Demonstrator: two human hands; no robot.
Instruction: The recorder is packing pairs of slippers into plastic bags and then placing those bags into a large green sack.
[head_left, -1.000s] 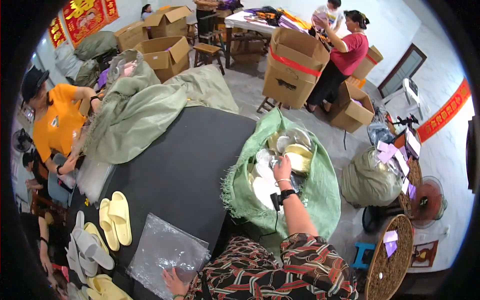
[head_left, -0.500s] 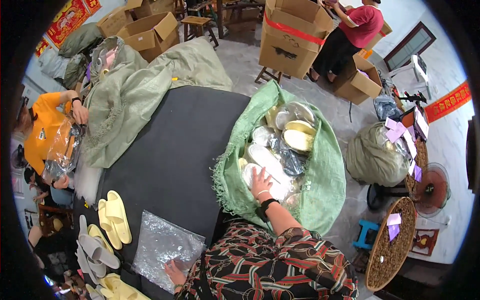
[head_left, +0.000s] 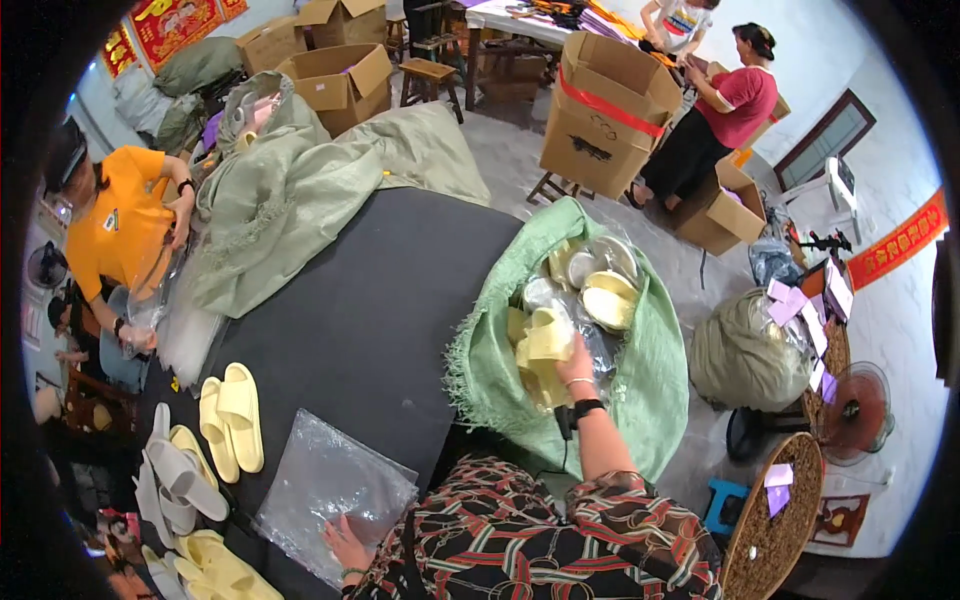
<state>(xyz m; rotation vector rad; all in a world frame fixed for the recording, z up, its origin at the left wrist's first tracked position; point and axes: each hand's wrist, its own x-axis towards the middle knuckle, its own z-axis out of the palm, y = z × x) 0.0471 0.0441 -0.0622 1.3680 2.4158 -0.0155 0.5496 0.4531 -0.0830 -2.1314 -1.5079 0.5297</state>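
Inside an open green woven sack (head_left: 650, 400), my right hand (head_left: 574, 366) grips a pair of bagged yellow slippers (head_left: 540, 352) by one side. Its fingertips are partly hidden by the plastic. More bagged slippers (head_left: 608, 300) lie deeper in the sack, pale soles and yellow straps showing. At the front of the dark table, my left hand (head_left: 348, 546) rests with fingers spread on a flat, clear plastic bag (head_left: 335, 485). Left of that bag, a loose pair of yellow slippers (head_left: 232, 420) lies on the table beside grey slippers (head_left: 180, 475) and further yellow slippers (head_left: 225, 568).
A dark table (head_left: 370, 290) stretches ahead, with a grey-green sack (head_left: 290, 220) over its far left. A person in orange (head_left: 125, 220) handles clear bags there. Beyond stand cardboard boxes (head_left: 605, 125) and a person in red (head_left: 740, 105). A woven tray (head_left: 775, 520) stands at right.
In the sack, my right hand has gone from resting on pale packages to gripping bagged yellow slippers, now lifted and turned straps up. My left hand stays on the clear bag.
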